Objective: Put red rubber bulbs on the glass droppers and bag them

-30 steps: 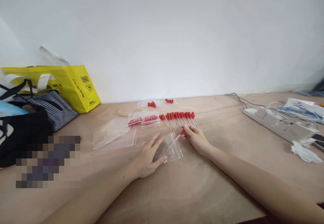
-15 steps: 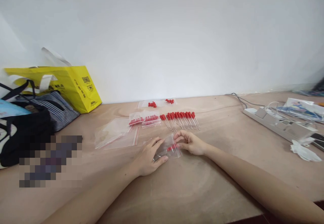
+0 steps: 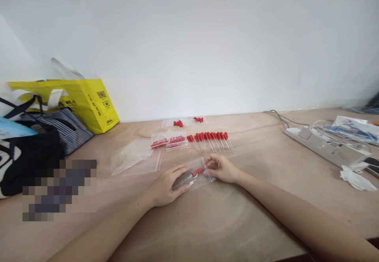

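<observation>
Both hands [image 3: 166, 185] [image 3: 220, 168] pinching clear bag [image 3: 204, 177], red-capped dropper [image 3: 194, 173] inside, tip blurred

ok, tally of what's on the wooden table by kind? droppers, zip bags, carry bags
Loose red-capped clear droppers in the row: about 12, overlapping, so not exact
Red-capped dropper inside the held clear zip bag: 1
Filled clear zip bags with red parts: about 4
Empty clear zip bags: about 2
Carry bags, yellow, striped, black: 3
Total: about 23, counting the held bag
</observation>
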Tool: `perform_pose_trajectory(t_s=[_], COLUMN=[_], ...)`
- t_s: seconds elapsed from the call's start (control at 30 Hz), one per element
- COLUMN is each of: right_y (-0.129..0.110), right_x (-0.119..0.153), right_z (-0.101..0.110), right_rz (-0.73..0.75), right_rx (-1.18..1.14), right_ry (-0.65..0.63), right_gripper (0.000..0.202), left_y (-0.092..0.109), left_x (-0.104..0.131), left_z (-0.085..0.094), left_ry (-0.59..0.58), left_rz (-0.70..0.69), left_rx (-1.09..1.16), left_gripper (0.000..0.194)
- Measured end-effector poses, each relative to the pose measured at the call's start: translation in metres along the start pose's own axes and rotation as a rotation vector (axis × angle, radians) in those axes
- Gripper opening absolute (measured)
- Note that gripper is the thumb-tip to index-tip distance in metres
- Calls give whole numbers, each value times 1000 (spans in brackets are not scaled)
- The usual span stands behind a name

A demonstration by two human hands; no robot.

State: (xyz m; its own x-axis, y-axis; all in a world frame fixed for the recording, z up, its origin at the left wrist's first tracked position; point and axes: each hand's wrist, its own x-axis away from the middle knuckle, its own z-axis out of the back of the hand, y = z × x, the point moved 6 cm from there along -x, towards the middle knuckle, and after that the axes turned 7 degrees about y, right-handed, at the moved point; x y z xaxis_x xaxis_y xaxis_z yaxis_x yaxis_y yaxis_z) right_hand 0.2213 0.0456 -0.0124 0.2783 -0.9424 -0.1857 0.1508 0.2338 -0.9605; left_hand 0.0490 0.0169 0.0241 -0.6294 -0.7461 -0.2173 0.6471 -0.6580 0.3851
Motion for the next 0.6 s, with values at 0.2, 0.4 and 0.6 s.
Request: perform_pose_trajectory(t_s=[0.2, 0.4, 0.6], right_y=[0, 6, 23], right_x=[-23, -61, -77], right_z=[43, 131, 143], right_rz=[13, -122, -193], right_rx=[334, 811, 836], right_ry=[169, 703, 738], right_gripper=[15, 27, 24], left_y=[4, 3, 3], left_x=[-3, -2, -2], left_z=[-1, -1, -2], left_ry=[-16, -18, -10], left_rz=[-7, 9, -20], left_rx=[2, 30, 47], left_gripper=[46, 46, 44])
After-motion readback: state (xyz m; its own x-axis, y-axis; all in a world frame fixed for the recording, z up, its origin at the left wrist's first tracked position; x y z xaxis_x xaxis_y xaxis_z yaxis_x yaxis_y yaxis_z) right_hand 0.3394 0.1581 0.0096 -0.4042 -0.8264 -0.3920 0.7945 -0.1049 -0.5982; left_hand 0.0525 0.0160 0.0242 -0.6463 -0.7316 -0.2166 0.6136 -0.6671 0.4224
